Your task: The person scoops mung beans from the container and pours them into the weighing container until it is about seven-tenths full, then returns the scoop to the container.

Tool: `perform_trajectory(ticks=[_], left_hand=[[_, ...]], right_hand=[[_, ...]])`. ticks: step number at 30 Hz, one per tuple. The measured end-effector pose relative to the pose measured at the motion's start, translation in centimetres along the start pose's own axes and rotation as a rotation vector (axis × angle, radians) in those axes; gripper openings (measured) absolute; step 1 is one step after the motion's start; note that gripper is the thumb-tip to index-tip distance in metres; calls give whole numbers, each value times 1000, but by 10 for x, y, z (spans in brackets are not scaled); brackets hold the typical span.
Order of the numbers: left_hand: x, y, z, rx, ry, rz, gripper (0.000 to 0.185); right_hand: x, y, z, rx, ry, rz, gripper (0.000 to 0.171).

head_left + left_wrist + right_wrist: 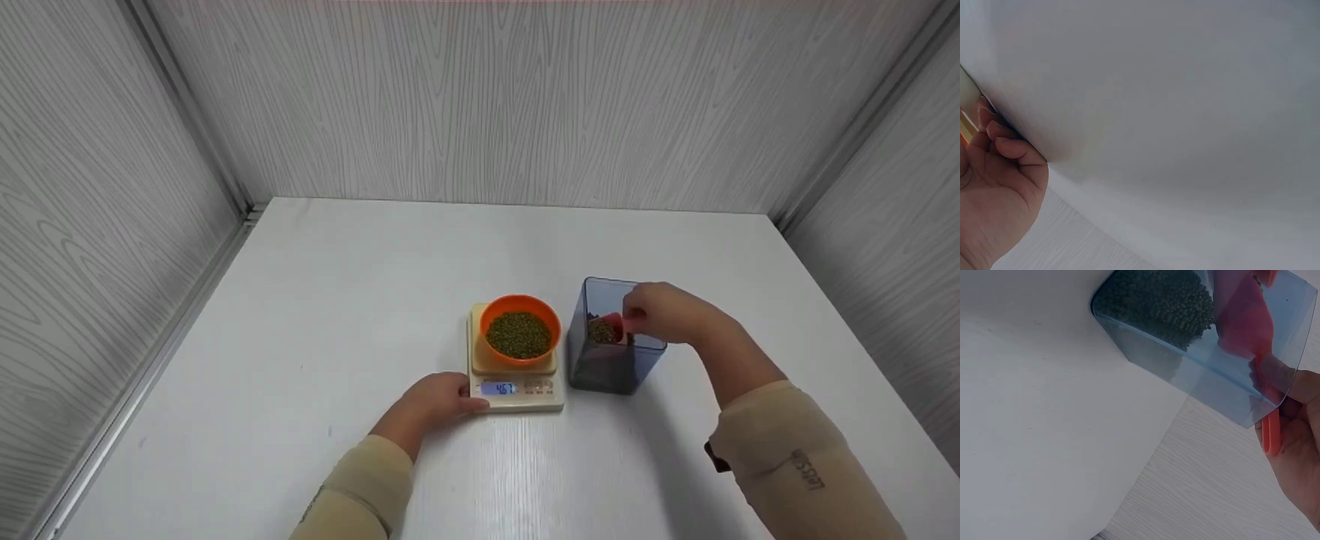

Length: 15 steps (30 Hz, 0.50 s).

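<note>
A cream kitchen scale (pixel 516 390) with a lit display stands mid-table, carrying an orange bowl (pixel 520 330) full of green beans. My left hand (pixel 439 401) rests against the scale's front left corner, fingers curled against its edge (pixel 994 132). To the right stands a clear blue container (pixel 613 337) partly filled with beans (pixel 1157 301). My right hand (pixel 664 313) holds a red scoop (pixel 611 328) loaded with beans at the container's mouth. In the right wrist view the scoop's handle (pixel 1271 433) shows behind the container wall (pixel 1213 377).
The white table (pixel 360 315) sits inside a booth with grey wood-grain walls (pixel 525 97) on three sides. Bare tabletop lies left of the scale and behind both vessels.
</note>
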<state>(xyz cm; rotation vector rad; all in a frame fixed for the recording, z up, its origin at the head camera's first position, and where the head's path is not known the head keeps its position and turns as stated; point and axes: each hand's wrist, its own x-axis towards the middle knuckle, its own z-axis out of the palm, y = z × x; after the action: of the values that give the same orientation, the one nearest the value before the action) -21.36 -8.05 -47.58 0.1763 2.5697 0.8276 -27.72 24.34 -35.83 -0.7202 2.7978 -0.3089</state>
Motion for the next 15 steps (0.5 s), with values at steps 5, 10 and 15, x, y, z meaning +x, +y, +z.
perform_trajectory(ticks=[5,10,15], left_hand=[[0,0,0,-2,-4,-3,32],[1,-1,0,-17,-6,-2,31],[1,-2,0,-15,-9,-1,31]], right_hand=[[-1,1,-2,5,-13,1,3],[-1,6,-1,12,-17,-10,4],[-3,9,-1,-6,-8,-37,4]])
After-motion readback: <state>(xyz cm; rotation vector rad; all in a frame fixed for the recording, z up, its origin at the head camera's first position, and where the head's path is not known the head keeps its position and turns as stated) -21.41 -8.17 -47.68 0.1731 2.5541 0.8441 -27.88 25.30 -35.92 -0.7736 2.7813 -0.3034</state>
